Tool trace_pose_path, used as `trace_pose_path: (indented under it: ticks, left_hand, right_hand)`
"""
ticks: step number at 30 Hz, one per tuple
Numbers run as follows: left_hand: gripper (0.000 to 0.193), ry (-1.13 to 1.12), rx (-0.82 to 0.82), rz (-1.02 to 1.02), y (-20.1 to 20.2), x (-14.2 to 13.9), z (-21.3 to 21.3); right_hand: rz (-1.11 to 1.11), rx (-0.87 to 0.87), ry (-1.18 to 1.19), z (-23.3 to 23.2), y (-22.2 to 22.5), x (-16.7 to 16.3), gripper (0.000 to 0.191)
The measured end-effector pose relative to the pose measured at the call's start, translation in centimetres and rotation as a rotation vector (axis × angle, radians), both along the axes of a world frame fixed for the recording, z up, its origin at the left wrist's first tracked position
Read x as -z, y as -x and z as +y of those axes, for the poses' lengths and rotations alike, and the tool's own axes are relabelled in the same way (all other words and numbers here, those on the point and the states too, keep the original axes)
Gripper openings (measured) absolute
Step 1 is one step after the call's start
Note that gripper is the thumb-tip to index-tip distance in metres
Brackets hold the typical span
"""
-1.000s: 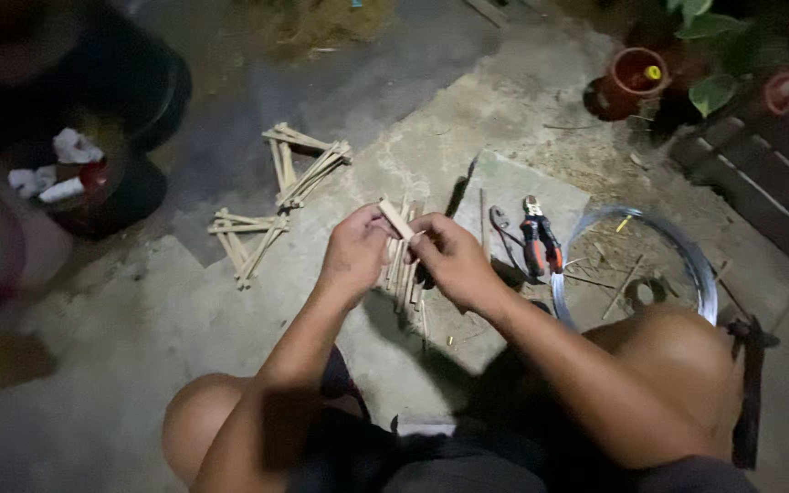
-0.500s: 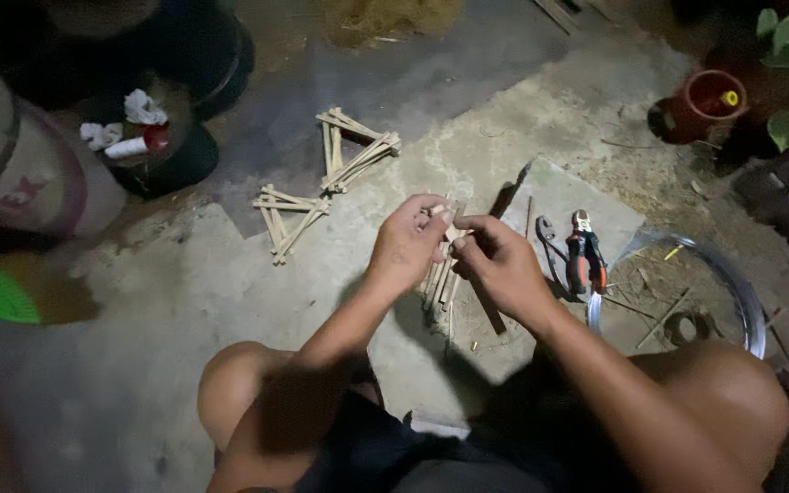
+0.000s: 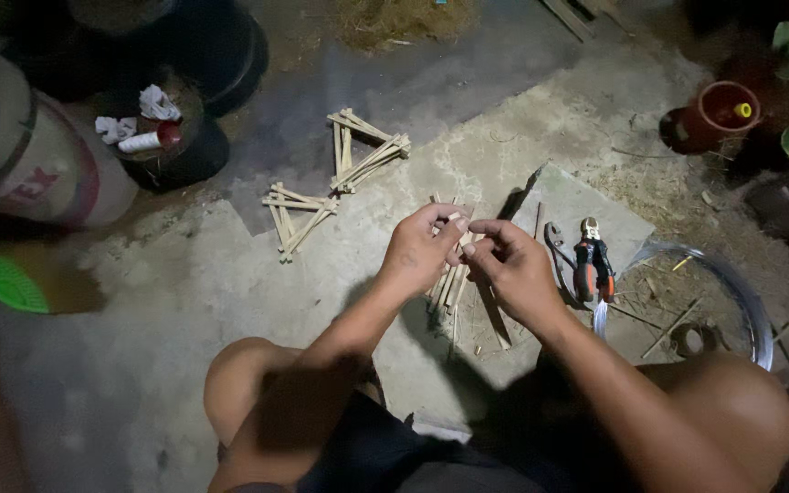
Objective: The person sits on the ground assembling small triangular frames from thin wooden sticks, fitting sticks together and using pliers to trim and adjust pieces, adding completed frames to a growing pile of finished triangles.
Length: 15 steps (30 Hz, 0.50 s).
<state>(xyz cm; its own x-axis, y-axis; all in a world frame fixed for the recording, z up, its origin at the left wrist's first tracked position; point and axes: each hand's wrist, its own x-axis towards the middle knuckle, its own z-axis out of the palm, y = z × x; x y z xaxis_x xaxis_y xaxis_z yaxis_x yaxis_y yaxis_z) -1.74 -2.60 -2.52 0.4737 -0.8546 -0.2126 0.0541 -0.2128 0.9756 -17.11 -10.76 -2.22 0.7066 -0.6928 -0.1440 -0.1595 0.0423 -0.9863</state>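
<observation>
Head view: the left hand [image 3: 417, 251] and right hand [image 3: 513, 265] pinch one short stick [image 3: 466, 217] between their fingertips, its axis hard to tell. Below the fingers a loose stick pile [image 3: 454, 283] points away. Left of them lie two stick triangles [image 3: 299, 215].

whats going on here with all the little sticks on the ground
A person sits on the concrete floor with both hands together above a loose pile of thin sticks. The left hand and right hand pinch something small between their fingertips; what it is can't be made out. Two finished stick triangles lie farther out, and orange-handled pliers rest beside a metal ring.
</observation>
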Motion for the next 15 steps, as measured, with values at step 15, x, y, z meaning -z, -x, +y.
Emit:
trace_pose_path:
  ticks: [15]
  left_hand:
    - [0.034, 0.086, 0.105, 0.26, -1.0, 2.3, 0.4]
  right_hand:
    - [-0.009, -0.006, -0.077, -0.7, -0.1, 0.6, 0.031]
